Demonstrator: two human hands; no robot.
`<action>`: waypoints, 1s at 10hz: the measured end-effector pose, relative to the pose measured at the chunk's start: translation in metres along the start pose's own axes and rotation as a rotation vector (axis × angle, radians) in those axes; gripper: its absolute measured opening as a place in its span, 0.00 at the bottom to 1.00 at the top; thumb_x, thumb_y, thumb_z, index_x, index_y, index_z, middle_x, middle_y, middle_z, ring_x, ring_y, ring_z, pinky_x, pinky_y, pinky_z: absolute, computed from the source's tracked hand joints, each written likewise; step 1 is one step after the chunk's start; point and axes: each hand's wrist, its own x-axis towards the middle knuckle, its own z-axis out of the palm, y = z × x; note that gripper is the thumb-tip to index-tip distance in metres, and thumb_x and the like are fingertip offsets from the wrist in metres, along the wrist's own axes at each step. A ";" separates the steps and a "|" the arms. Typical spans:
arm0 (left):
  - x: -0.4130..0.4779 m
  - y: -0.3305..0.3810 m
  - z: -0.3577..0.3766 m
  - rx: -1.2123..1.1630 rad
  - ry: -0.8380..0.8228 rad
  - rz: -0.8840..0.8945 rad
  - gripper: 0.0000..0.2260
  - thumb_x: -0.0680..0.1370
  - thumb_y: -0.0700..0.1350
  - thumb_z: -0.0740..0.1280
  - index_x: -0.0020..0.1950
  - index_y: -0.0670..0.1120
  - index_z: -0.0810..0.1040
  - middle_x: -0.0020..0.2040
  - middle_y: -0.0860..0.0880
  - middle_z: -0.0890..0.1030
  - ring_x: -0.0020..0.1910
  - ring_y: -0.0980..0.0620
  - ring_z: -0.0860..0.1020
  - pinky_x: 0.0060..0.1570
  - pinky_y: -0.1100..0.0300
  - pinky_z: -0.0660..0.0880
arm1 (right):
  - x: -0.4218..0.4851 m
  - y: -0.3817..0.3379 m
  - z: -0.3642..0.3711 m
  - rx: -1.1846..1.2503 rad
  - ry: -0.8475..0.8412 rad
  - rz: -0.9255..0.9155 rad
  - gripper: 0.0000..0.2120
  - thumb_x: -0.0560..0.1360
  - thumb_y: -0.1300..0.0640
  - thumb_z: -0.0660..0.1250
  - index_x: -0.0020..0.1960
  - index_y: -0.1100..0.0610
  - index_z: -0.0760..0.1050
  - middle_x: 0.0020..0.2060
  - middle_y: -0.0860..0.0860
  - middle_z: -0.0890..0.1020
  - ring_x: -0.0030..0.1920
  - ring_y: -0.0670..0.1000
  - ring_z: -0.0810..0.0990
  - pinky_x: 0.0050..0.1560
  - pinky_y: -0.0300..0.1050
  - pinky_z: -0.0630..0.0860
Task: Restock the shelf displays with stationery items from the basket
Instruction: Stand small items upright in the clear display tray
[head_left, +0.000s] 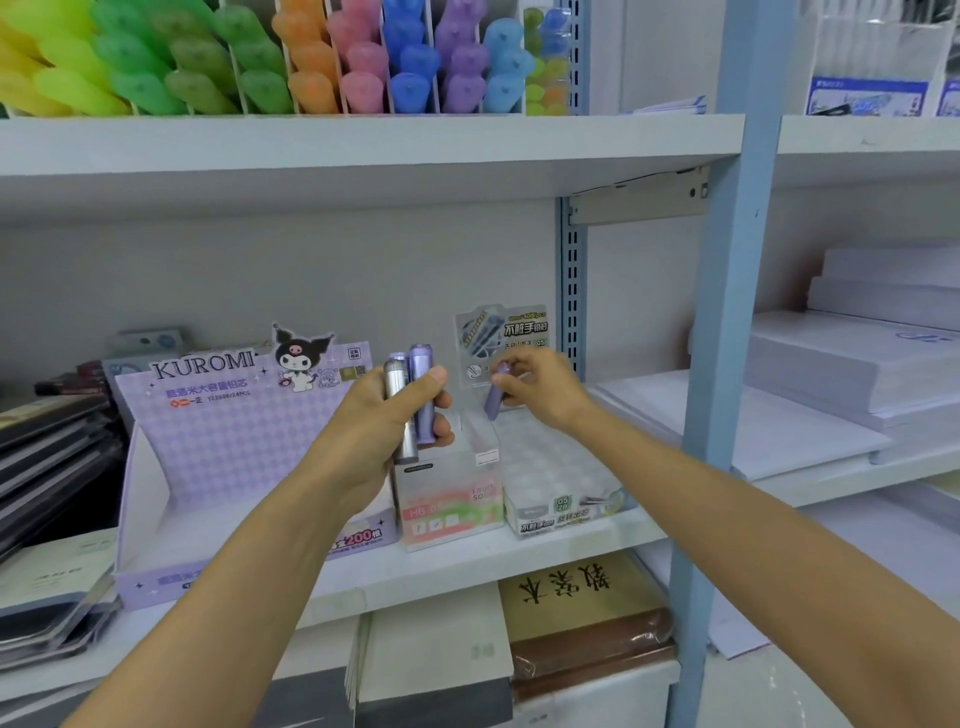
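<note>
From the head view, the left hand (384, 415) is curled round a small bundle of lead-refill tubes (423, 384), silver and lilac, held upright with the thumb pressed across them. The right hand (540, 389) pinches a single lilac tube (493, 400) between thumb and fingertips, tilted, its lower end above the clear HB box (452, 499). That box stands on the white shelf (467, 564), between the purple Kuromi display box (208, 415) on its left and a tray of white-capped refills (561, 467) on its right. The basket is out of sight.

This looks like the placing step. One tube has been singled out from the bundle and is on its way into a display, while the rest wait in the left hand. The single tube's colour matches the Kuromi carton, yet it hangs over the clear box, so I cannot tell which is meant. The next move calls for lowering the tube upright into a free slot and letting go without tipping its neighbours, then taking another from the bundle.
</note>
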 end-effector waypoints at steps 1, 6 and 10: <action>0.001 0.002 -0.003 -0.059 -0.004 -0.041 0.03 0.79 0.41 0.65 0.51 0.42 0.74 0.36 0.48 0.79 0.29 0.53 0.77 0.39 0.58 0.82 | 0.008 0.009 0.014 -0.029 -0.007 0.012 0.07 0.77 0.64 0.67 0.54 0.61 0.79 0.44 0.56 0.80 0.49 0.55 0.81 0.48 0.50 0.83; 0.006 -0.004 -0.013 0.000 -0.011 -0.002 0.07 0.80 0.39 0.64 0.57 0.40 0.74 0.36 0.49 0.80 0.30 0.53 0.78 0.40 0.57 0.82 | 0.013 0.012 0.021 -0.241 -0.014 -0.067 0.12 0.73 0.59 0.73 0.37 0.53 0.71 0.30 0.50 0.80 0.30 0.44 0.81 0.38 0.39 0.81; 0.008 -0.007 -0.012 0.035 -0.004 0.001 0.09 0.80 0.40 0.65 0.59 0.40 0.73 0.37 0.49 0.80 0.31 0.53 0.79 0.39 0.58 0.81 | 0.003 0.007 0.014 -0.417 -0.070 -0.206 0.06 0.75 0.61 0.69 0.52 0.58 0.80 0.42 0.52 0.82 0.33 0.41 0.74 0.47 0.49 0.80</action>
